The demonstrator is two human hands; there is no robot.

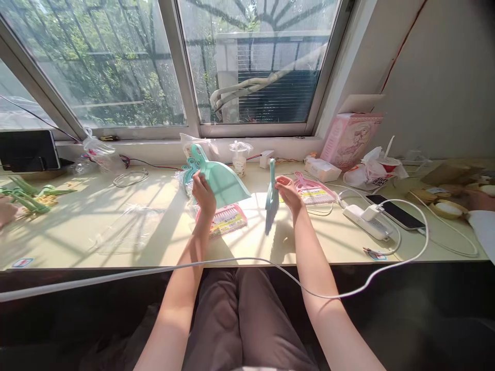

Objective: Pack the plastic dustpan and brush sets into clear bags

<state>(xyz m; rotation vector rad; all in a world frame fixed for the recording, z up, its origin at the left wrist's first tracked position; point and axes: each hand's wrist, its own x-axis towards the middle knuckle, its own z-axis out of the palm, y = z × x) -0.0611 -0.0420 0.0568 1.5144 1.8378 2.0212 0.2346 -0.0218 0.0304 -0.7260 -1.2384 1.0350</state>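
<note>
My left hand (204, 193) is closed on a mint-green dustpan (225, 183), held up above the table with its handle end at the top. In my right hand (288, 191) is a matching mint-green hand brush (271, 190), upright and seen edge-on, its grey-blue bristles pointing down. The two are apart from each other. Beneath the dustpan lies a pink packaged brush set (229, 220) with a printed label. Another pink packaged brush set (315, 190) rests behind my right hand. More mint-green pieces (189, 169) in clear wrapping stand behind my left hand, partly hidden.
A white power strip (365, 221), a phone (396, 212) and a white cable (386, 288) looping across my arms are on the right. Clear plastic bags (126, 232) lie left on the table (77, 221). A pink box (351, 139) and a cup (240, 159) stand at the back.
</note>
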